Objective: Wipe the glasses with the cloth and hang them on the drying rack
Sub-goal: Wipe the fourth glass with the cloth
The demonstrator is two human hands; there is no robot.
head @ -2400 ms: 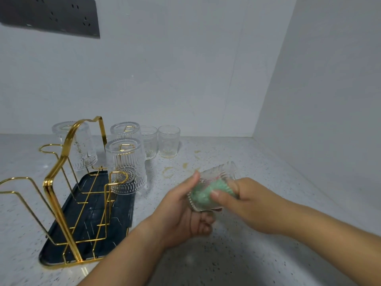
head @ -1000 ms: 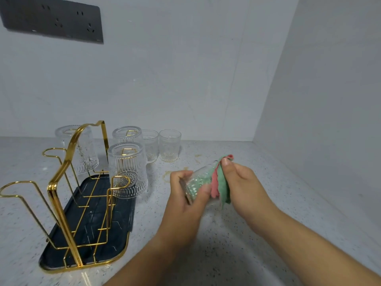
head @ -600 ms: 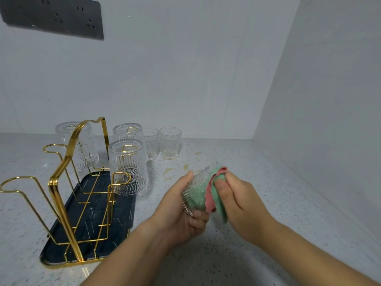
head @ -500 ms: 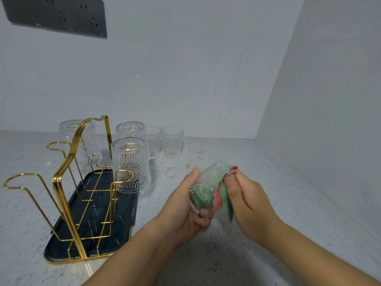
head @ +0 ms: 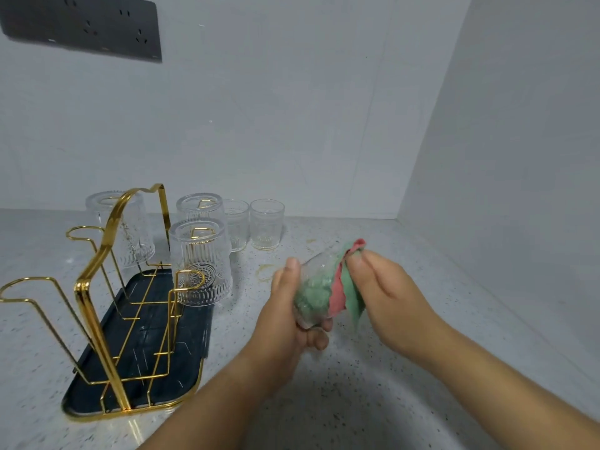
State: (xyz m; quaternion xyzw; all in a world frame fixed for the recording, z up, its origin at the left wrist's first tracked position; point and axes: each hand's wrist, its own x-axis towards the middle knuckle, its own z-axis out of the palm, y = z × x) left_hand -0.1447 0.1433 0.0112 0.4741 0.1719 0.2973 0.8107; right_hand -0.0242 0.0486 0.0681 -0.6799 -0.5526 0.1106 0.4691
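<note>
The counter (head: 438, 336) is filling most of the view, w/ a wall corner closing it at the back & right. On its left the rack (head: 92, 287) is standing in a dark tray (head: 181, 345), I think so that drips are falling into the tray and not on the stone. Three hung glasses (head: 201, 261) are sitting mouth-down over the rear prongs, so water is running out of them. The front prongs are free. Two standing glasses (head: 267, 224) are waiting upright near the back wall, apart from the rack, prob. not wiped yet.

In the middle, above the counter, the left hand (head: 282, 323) is gripping the glass (head: 311, 287): thumb on top, other fingers curled under it. It is holding the glass tilted w/ the mouth toward the right hand (head: 386, 297), so the cloth (head: 349, 287) is going in easily. The right hand is pinching the cloth at the rim. The green part is stuffed inside, and a pink edge is hanging outside.

Hard to see: the glass is clear & a bit blurred, so its pattern is not readable, and its base is hiding behind the left palm. The right fingers are perhaps reaching inside, but I cannot tell. The frame is cutting the rack's left loop & both forearms.
</note>
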